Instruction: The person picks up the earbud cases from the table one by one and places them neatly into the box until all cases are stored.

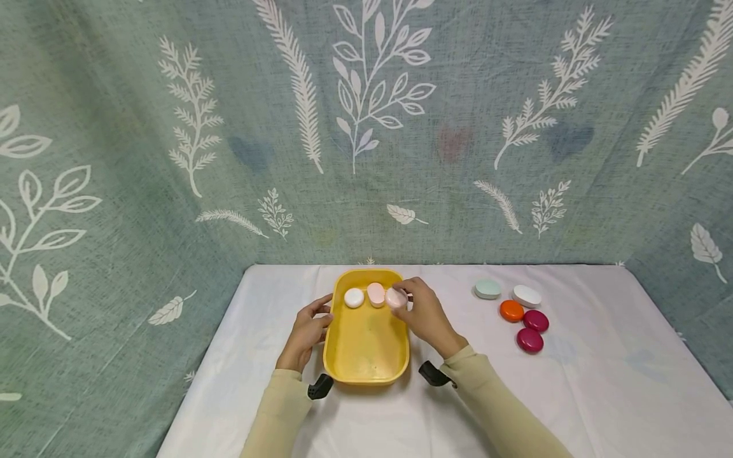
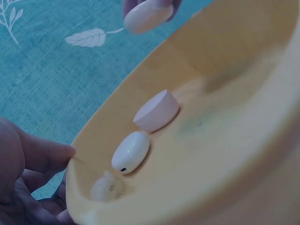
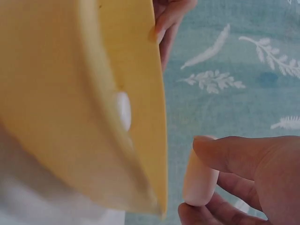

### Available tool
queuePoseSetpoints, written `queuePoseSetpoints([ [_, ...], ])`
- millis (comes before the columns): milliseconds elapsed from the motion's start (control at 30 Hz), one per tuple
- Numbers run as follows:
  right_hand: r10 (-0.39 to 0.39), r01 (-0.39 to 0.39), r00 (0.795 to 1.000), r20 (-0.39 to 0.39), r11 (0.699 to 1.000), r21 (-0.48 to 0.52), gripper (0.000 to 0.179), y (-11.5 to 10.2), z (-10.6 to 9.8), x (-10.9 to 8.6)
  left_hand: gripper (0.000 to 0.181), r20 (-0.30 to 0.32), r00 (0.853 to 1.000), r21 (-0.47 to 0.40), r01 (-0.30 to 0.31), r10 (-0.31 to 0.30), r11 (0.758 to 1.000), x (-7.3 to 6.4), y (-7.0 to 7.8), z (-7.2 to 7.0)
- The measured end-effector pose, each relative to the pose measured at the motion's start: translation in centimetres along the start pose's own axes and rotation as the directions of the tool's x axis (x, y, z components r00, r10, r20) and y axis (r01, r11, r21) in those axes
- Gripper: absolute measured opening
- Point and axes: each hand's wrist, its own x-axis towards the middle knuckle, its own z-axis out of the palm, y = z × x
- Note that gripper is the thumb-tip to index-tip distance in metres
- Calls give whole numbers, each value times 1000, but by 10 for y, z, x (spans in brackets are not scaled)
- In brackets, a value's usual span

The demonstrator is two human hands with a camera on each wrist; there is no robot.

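Note:
A yellow tray [image 1: 369, 346] with rounded corners rests before me. My left hand [image 1: 306, 334] grips its left side, a fingertip at the rim in the left wrist view. Inside, towards the back, are a white round soap bar [image 1: 354, 298] and a pink oval one [image 1: 376, 294] with a flat face. Over the tray's back right corner, my right hand [image 1: 426, 315] holds a pale pink soap bar [image 3: 200, 180] between thumb and fingers. The left wrist view shows that held bar high beyond the tray's wall, apart from the other two.
On the white cloth [image 1: 572, 394] to the right lie a mint green bar [image 1: 487, 289], a white oval bar [image 1: 526, 296], an orange one [image 1: 511, 311] and two dark magenta ones, the nearer magenta bar [image 1: 529, 340] closest to me. A leaf-patterned green curtain [image 1: 366, 216] hangs behind.

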Motion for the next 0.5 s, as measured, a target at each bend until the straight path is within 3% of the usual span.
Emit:
queuePoseSetpoints([
  [500, -67, 61, 993, 93, 996, 61, 43, -23, 23, 15, 51, -1, 1000, -16, 8, -8, 1000, 1, 0, 1],
])
